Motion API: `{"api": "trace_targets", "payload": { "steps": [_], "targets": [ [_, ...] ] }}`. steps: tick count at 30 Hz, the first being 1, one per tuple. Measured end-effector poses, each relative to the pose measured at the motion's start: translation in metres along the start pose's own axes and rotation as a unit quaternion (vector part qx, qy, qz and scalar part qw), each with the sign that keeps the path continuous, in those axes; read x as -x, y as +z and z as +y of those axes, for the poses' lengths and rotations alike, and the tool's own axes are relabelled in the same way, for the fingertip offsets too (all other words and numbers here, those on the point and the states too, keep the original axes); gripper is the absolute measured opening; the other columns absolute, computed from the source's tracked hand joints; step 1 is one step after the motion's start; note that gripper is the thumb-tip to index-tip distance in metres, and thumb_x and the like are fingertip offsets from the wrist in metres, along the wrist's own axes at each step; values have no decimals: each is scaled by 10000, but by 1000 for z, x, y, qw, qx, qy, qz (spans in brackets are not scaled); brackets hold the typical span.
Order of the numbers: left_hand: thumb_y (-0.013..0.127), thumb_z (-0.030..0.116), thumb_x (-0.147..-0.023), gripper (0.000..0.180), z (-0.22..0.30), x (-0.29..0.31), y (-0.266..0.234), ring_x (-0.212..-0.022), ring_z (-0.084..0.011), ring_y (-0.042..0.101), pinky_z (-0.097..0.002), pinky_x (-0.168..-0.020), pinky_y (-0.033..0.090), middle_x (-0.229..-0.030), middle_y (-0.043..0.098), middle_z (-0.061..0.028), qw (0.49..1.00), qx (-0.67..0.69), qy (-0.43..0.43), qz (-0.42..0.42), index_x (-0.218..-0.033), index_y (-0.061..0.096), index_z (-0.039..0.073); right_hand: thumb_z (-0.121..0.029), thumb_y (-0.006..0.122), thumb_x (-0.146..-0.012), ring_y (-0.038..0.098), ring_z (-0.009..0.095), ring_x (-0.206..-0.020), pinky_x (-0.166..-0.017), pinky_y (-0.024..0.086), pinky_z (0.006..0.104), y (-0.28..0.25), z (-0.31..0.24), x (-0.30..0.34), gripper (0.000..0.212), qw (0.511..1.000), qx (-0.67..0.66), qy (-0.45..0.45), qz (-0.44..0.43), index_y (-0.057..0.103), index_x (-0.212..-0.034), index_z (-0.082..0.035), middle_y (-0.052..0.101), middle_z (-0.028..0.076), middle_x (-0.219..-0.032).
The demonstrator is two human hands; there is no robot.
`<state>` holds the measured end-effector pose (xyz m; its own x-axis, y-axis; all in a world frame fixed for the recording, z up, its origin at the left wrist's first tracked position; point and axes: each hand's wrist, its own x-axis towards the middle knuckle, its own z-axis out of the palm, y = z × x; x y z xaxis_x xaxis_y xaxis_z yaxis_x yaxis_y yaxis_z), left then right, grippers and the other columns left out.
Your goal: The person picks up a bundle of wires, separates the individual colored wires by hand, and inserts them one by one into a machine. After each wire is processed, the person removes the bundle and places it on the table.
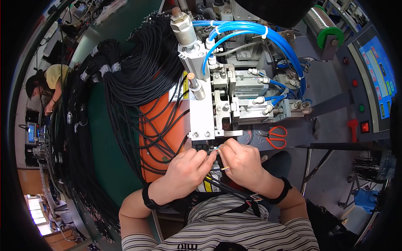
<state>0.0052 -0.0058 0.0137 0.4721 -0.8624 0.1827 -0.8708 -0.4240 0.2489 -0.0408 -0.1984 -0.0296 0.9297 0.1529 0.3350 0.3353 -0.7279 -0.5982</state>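
Note:
Just in front of the metal press, my left hand and my right hand meet almost fingertip to fingertip. Both are closed in a pinch on the thin stripped wires of a black cable; the fingers cover most of them. Beneath my right hand another black cable end shows coloured wires. Several more black cables run below my hands toward my lap, where bared coloured ends stick out.
Black cable bundles lie across an orange surface and green table. Blue air hoses arch over the press. Orange-handled scissors lie right. Beyond are a wire spool and control screen. A person works far left.

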Motion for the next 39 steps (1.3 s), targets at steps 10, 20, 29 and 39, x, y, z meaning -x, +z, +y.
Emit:
{"api": "trace_targets", "payload": {
  "steps": [10,20,29,39],
  "targets": [
    [592,77,-764,414,3,-8,-3,-762,-201,536,-309,-653,471,-859,503,-71,999,-37,27,-28,-1147,607,-77,-55,674,-756,622,234,-597,-517,488,342,-8,1,-6,111,997,53,-26,-46,635,-856,-26,566,74,-780],
    [591,80,-764,413,1,-6,-4,-765,-196,540,-310,-660,481,-873,513,-70,999,-22,19,-29,-1147,608,-74,-52,686,-802,640,245,-624,-529,496,341,2,1,1,72,999,6,-23,29,652,-860,-26,632,77,-842],
    [592,84,-768,408,2,-8,-4,-764,-195,541,-311,-657,482,-865,513,-69,999,-22,18,-31,-1144,612,-73,-78,678,-794,627,219,-620,-525,490,331,0,4,2,98,999,28,-19,20,648,-875,-32,585,64,-810],
    [593,84,-764,407,5,-10,-3,-765,-203,544,-298,-659,486,-880,523,-81,998,-54,15,-33,-1132,606,-88,-74,666,-808,628,243,-583,-500,490,358,1,10,-2,72,1000,-3,-27,5,645,-862,-32,606,69,-818]
  ]
}}
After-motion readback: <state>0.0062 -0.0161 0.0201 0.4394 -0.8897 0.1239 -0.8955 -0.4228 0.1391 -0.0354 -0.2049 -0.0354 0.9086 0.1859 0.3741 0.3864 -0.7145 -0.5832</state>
